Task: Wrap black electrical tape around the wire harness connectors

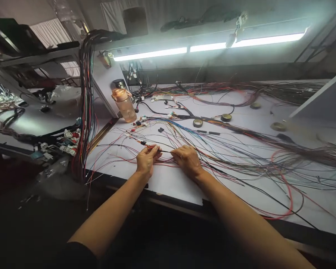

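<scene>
Near the front edge of the white worktable, my left hand (147, 160) is closed on a thin bundle of wires, with a small black connector (143, 143) sticking out to its upper left. My right hand (187, 158) pinches the same wire bundle (165, 151) a short way to the right. Between the two hands the bundle runs dark and nearly straight. Loose pink and red wires (168, 163) pass beneath both hands. Just behind them lie a black connector (161, 130) and a fan of blue and multicoloured wires (182, 127).
An orange water bottle (126, 106) stands at the back left. Tape rolls (198, 123) lie behind the wires. A thick wire bundle (85, 93) hangs over the left side of the bench. More harnesses (296, 145) spread along the right, and a lit tube lamp (154, 54) runs above.
</scene>
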Demonstrator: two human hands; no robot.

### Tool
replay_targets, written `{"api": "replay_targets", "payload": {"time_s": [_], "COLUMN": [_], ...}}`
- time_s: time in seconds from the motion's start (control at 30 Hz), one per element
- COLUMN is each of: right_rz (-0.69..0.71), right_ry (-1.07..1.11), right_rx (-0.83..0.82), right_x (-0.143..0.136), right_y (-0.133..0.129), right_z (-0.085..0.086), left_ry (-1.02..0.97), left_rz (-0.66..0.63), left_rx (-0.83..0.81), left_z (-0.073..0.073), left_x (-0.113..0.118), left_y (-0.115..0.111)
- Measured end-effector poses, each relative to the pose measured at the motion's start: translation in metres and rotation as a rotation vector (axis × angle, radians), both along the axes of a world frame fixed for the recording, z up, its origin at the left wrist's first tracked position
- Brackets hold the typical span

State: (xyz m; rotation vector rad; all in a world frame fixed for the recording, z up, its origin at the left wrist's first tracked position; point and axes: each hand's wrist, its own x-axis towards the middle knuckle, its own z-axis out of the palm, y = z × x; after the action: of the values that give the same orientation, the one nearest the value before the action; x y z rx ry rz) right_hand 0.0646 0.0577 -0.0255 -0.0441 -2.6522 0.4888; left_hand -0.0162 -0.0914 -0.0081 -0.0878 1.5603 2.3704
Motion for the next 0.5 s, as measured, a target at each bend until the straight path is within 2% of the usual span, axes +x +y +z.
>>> {"api": "replay_targets", "payload": {"time_s": [0.17,0.3,0.5], "right_rz": [0.016,0.030,0.075], "right_ry": [0.109,0.047,-0.012], "right_rx": [0.021,0.058,0.034], "right_x": [0.002,-0.002,-0.001], "right_y": [-0.010,-0.015,-0.005], "right_z": [0.003,0.005,0.003], "left_ry": [0.020,0.032,-0.084], "left_rz": [0.005,0.011,-0.015], "left_rx": [0.025,0.043,0.112], "left_z": [0.001,0.003,0.003], "left_x": [0.015,0.026,0.027], "left_y": [0.004,0.011,0.009]}}
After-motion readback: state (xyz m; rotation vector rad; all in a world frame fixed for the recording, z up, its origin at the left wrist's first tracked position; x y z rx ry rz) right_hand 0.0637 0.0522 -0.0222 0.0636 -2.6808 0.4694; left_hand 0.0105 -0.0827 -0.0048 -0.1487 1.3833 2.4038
